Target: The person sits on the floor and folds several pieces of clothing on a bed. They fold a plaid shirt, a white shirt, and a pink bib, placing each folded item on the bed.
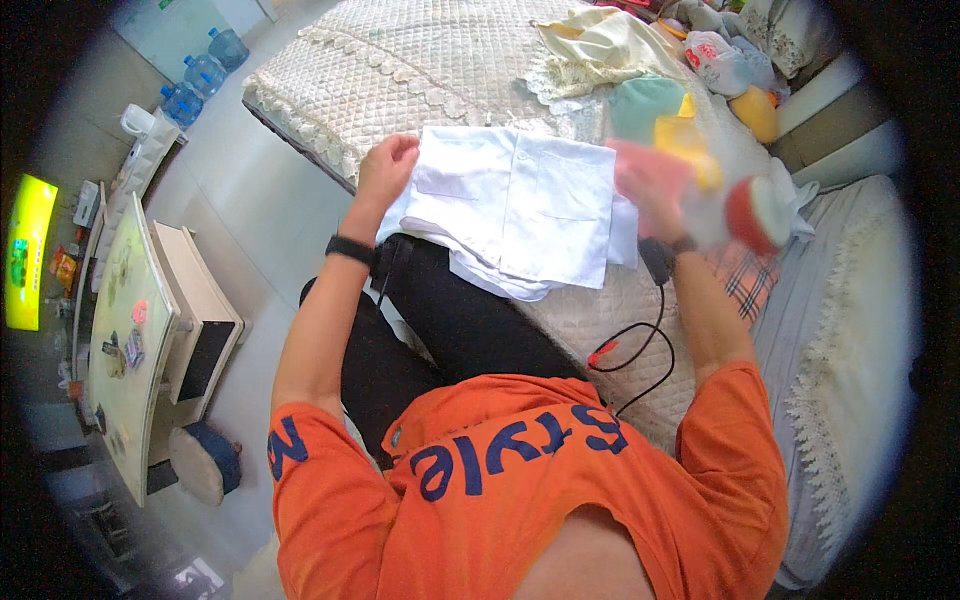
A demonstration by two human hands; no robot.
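A folded white shirt [517, 199] with chest pockets and a button placket lies over my black-trousered thighs and the edge of a quilted cover. At the shirt's upper left corner is my left hand [391, 165], its fingers curled and pinching the cloth edge. My right hand [646, 187] is at the right edge of the shirt, blurred, in front of a pink cloth [666, 161]; whether it grips the shirt cannot be told. More white cloth layers show under the shirt.
Beside my right wrist lies a black cable [664, 322]. A green cloth [645, 109], a cream lace cloth [615, 45] and plastic bags [716, 64] lie on the quilted cover [420, 45]. A low table [124, 300] and a round stool [199, 461] stand left; water jugs [202, 75] stand farther back.
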